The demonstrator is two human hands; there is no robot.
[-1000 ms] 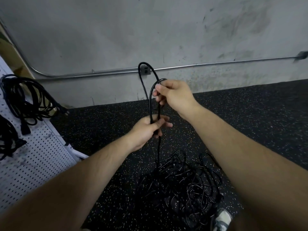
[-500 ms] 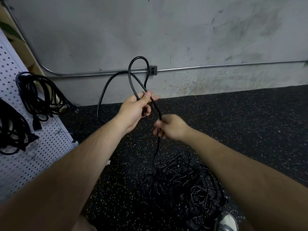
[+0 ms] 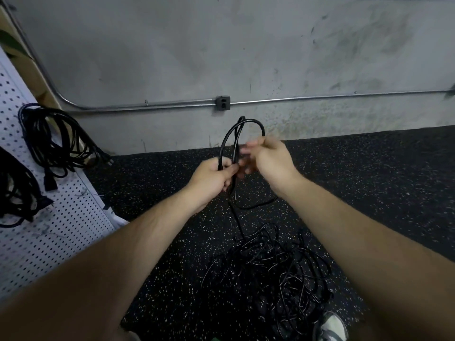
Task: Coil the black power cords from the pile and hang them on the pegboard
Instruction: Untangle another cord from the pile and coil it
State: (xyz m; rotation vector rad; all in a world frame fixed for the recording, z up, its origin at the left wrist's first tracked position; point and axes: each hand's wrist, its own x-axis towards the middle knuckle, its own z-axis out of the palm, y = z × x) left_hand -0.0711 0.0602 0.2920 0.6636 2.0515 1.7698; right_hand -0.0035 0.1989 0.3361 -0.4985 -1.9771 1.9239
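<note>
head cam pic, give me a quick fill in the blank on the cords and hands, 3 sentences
1. The left hand grips the lower end of a looped ____ cord.
2. From that hand it trails down to the tangled pile on the ____.
3. Coiled cords already hang on the white ____ at the left.

Missing words: black; floor; pegboard.

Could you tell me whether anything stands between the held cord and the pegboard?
Nothing visible stands between the cord and the pegboard to its left; however, the cord's tail runs down into the pile, which may snag it.
</note>
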